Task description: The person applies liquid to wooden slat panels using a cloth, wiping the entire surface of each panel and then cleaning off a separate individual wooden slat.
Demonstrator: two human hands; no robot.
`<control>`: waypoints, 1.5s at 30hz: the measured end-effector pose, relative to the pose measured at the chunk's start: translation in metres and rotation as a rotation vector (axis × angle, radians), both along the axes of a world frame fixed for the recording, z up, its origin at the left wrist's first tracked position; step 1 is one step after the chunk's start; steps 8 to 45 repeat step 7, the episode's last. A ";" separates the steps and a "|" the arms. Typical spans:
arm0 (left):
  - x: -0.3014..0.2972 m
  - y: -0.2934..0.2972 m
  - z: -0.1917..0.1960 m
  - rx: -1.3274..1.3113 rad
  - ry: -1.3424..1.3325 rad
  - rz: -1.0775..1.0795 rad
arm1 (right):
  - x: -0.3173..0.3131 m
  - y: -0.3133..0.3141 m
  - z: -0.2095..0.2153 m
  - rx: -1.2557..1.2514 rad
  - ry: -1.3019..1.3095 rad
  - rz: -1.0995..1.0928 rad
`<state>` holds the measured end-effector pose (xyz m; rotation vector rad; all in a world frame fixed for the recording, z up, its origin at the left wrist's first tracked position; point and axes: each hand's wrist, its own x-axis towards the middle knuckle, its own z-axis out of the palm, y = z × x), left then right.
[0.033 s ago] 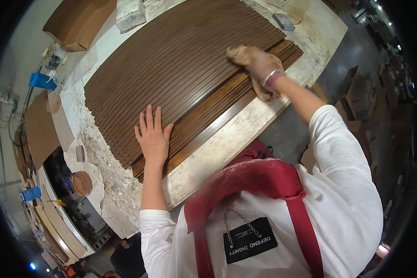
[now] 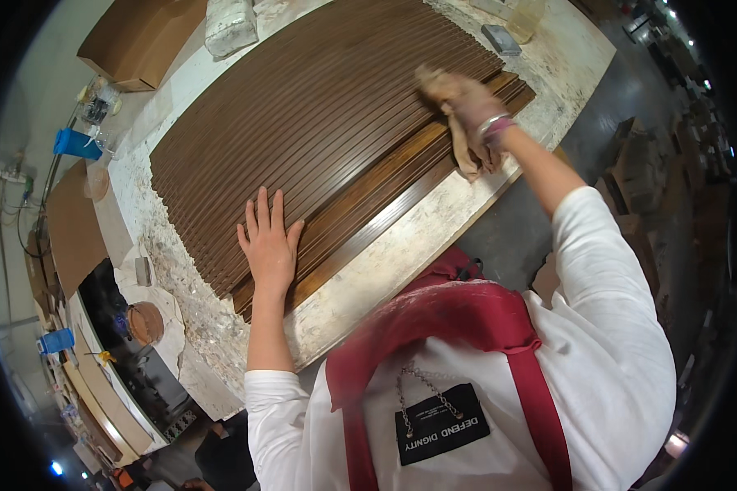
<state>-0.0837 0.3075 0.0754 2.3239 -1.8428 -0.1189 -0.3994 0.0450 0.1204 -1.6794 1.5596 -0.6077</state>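
Head view, left hand [image 2: 269,245] flat on panel [image 2: 319,131], fingers [image 2: 262,211] spread

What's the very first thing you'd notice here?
The big dark brown ribbed panel filling the stained white workbench. The left hand lies flat on its near edge, while the right hand presses a tan cloth at its far right end.

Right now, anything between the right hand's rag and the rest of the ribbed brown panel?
Nothing visible. The right hand presses a rag on the panel near its far end; the left hand lies flat on the near end, the slats between them bare.
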 end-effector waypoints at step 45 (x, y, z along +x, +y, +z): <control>-0.021 -0.011 0.022 -0.150 0.146 -0.010 | -0.157 -0.054 0.032 0.174 -1.154 0.151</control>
